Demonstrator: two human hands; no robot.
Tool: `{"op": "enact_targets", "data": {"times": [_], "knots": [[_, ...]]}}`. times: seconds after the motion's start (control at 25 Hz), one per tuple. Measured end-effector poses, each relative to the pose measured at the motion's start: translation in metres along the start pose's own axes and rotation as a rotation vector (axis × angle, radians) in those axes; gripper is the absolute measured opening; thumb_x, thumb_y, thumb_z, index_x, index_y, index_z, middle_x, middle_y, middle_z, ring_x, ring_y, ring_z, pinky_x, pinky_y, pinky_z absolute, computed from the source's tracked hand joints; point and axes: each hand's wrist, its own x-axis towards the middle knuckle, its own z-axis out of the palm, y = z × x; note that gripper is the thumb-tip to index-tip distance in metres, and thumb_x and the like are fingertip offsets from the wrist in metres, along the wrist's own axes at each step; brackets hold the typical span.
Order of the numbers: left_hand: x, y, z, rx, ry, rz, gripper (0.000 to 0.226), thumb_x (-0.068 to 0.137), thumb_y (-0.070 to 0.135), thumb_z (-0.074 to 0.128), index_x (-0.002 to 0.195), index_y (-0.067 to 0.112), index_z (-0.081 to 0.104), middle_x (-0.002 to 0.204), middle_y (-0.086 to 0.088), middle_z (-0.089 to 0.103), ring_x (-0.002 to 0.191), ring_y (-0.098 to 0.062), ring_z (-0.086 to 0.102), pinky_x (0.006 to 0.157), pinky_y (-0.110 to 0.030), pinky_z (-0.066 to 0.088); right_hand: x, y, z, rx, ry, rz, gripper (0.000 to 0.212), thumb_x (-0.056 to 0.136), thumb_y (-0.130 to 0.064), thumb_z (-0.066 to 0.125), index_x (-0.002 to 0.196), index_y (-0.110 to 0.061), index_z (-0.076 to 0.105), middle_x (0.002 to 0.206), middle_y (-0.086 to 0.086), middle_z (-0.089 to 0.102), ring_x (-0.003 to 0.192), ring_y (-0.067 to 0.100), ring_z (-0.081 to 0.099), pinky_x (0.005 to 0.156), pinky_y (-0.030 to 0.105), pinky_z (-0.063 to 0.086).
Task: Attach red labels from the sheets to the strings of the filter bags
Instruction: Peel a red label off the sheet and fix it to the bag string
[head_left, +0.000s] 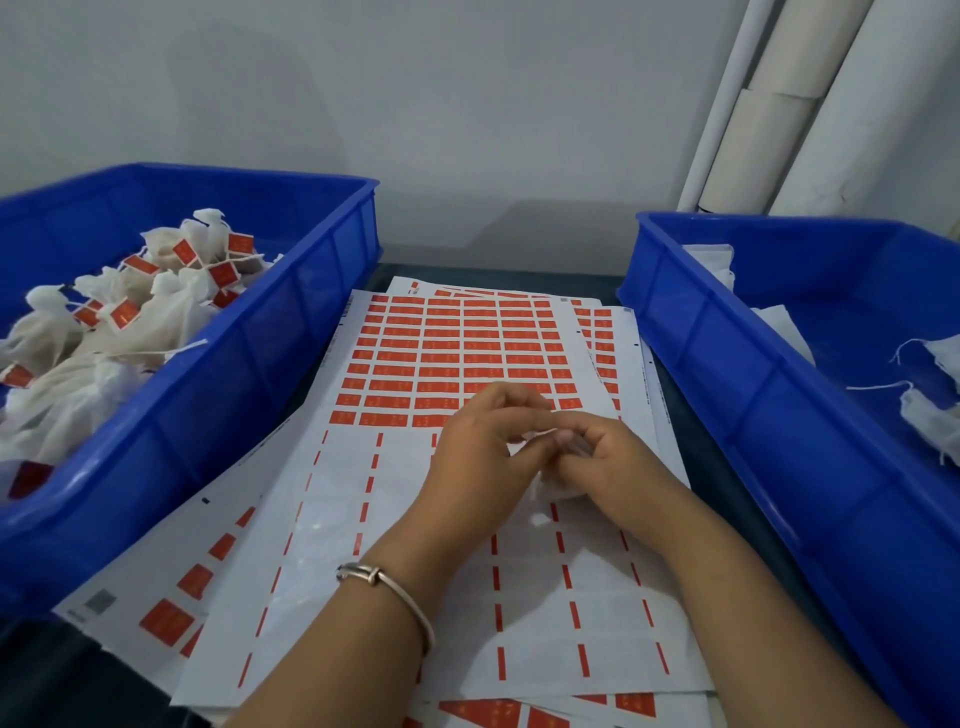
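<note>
Grip: left hand (480, 447) and right hand (605, 462) meet fingertip to fingertip, pinching something small – blurred, can't tell what; white filter bag (558, 491) sits under the right palm.
Label sheet (457, 353): beneath the hands, near rows peeled, far rows red.
Left bin (291, 332): labelled bags (130, 312) piled inside.
Right bin (737, 332): unlabelled bags (930, 415) – strings loose.
</note>
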Motion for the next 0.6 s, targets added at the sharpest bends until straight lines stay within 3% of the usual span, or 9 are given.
{"op": "enact_targets", "data": {"times": [0.16,0.32,0.44,0.52,0.6], "knots": [[0.0005,0.0059,-0.0019,-0.151,-0.022,-0.074,0.013,0.085,0.022,0.064,0.085,0.033,0.07,0.093,0.02,0.059,0.091,-0.002,0.056,0.069,-0.003,0.044,-0.0008,0.0007,-0.0006,0.055,0.019,-0.034,0.023,0.092,-0.028,0.058,0.095,-0.051,0.057,0.094,-0.046,0.058,0.096,-0.012,0.058,0.073,0.007,0.046],[-0.0014,0.0108,-0.001,-0.214,-0.071,-0.133,0.02,0.091,0.027,0.054,0.079,0.041,0.06,0.094,0.017,0.055,0.09,-0.003,0.053,0.066,-0.003,0.043,-0.0012,-0.0016,0.0031,0.052,0.027,-0.086,0.027,0.091,-0.026,0.06,0.1,-0.05,0.052,0.093,-0.047,0.055,0.092,-0.024,0.052,0.064,0.0,0.044],[-0.003,0.0113,0.0009,-0.282,-0.058,-0.153,0.02,0.093,0.027,0.051,0.081,0.04,0.06,0.09,0.013,0.06,0.086,-0.005,0.058,0.066,-0.005,0.045,0.0014,0.0031,0.0038,0.057,0.092,-0.088,0.023,0.09,-0.023,0.062,0.099,-0.04,0.048,0.1,-0.026,0.061,0.09,-0.005,0.061,0.065,0.01,0.051],[-0.0025,0.0106,0.0021,-0.377,-0.031,-0.209,0.021,0.093,0.027,0.051,0.08,0.036,0.064,0.081,0.012,0.067,0.079,-0.007,0.063,0.067,-0.013,0.051,0.0019,0.0045,0.0055,0.075,0.162,-0.116,0.03,0.087,-0.017,0.065,0.097,-0.038,0.047,0.098,-0.017,0.063,0.087,0.003,0.065,0.065,0.016,0.054],[-0.0014,0.0105,0.0029,-0.431,0.008,-0.303,0.02,0.092,0.028,0.053,0.077,0.031,0.065,0.074,0.012,0.067,0.072,-0.008,0.064,0.063,-0.016,0.052,0.0007,0.0043,0.0078,0.066,0.22,-0.16,0.041,0.082,-0.012,0.069,0.095,-0.044,0.047,0.089,-0.02,0.065,0.087,-0.001,0.064,0.062,0.015,0.053]]}}
